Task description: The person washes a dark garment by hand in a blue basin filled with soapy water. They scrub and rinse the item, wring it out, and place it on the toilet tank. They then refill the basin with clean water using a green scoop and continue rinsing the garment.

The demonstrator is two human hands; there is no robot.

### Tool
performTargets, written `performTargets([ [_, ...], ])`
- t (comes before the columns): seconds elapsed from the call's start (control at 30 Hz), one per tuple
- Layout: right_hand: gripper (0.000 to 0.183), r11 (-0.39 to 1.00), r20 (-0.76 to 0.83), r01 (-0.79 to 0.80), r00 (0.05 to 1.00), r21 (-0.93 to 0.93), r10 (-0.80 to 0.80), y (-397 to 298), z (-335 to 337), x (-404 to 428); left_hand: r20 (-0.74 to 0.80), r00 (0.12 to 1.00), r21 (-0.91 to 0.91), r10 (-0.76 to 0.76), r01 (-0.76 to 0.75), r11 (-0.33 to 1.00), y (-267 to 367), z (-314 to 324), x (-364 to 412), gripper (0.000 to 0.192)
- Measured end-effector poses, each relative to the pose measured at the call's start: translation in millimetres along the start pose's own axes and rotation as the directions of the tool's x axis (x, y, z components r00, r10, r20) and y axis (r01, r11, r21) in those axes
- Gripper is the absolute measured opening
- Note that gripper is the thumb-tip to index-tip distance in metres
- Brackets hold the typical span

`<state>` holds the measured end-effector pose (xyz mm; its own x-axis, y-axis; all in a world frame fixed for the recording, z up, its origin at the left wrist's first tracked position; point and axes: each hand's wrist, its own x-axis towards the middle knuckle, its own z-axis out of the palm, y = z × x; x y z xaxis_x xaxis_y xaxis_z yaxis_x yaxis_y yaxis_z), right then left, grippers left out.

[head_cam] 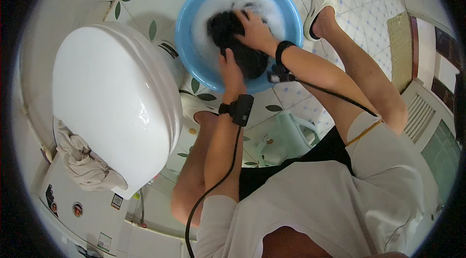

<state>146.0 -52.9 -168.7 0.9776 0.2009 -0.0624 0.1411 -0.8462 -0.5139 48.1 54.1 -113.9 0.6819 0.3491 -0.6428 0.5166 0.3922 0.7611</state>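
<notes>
A round blue plastic basin (184,52) stands on the tiled floor before me, with white suds (204,56) inside. Dark, wet fabric (251,61) lies bunched in the suds. My left hand (232,74) touches its lower left edge, fingers pointing up and thumb side against the cloth; whether it grips is unclear. On top of the fabric's upper part rests my right hand (256,32), its fingers spread apart. Some fingertips are hidden by cloth or foam. Each wrist wears a black strap with a small device and a cable.
At left a toilet with its white lid (113,94) down stands close to the basin; a beige cloth (85,163) hangs beside it. A pale green plastic stool (287,136) is beneath me. My slippered feet flank the basin. A louvred door (420,119) is at right.
</notes>
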Motion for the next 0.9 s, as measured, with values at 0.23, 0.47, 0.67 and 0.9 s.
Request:
performTargets([
  [0.23,0.050,0.897,0.464,-0.244,0.884,0.370,0.049,-4.4,-6.8,-29.4,0.239,0.923,-0.431,-0.301,0.379,0.819,-22.5,7.8,3.7,0.062],
  [0.47,0.038,0.901,0.521,-0.173,0.851,0.397,-0.066,-76.2,-76.0,-70.7,0.494,0.858,-0.557,-0.142,0.438,0.706,-48.8,-38.1,16.3,0.040],
  [0.67,0.035,0.997,0.297,-0.064,0.954,0.047,0.048,-30.8,-19.7,-26.8,0.121,0.939,-0.379,-0.322,0.343,0.859,6.2,1.4,-10.4,0.040],
  [0.9,0.035,0.957,-0.113,-0.215,0.964,0.193,0.239,10.5,-14.8,16.2,-0.021,1.000,-0.174,-0.019,0.015,0.985,39.4,20.9,-24.0,0.055],
])
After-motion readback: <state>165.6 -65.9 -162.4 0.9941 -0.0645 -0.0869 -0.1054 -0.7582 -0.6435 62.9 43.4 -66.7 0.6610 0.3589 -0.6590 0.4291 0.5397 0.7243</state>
